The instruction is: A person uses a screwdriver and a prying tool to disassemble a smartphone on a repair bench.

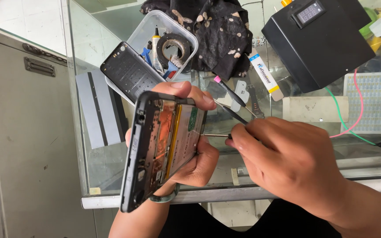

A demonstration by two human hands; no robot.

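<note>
Both hands work over a glass counter edge (225, 194). Left hand (190, 154) clamps an opened black phone frame (155, 154) with copper-coloured insides, tilted on its edge; its lower corner hides the wrist. Right hand (287, 163) pinches a thin metal screwdriver (214, 135), tip touching the frame's side; the handle is hidden.
</note>
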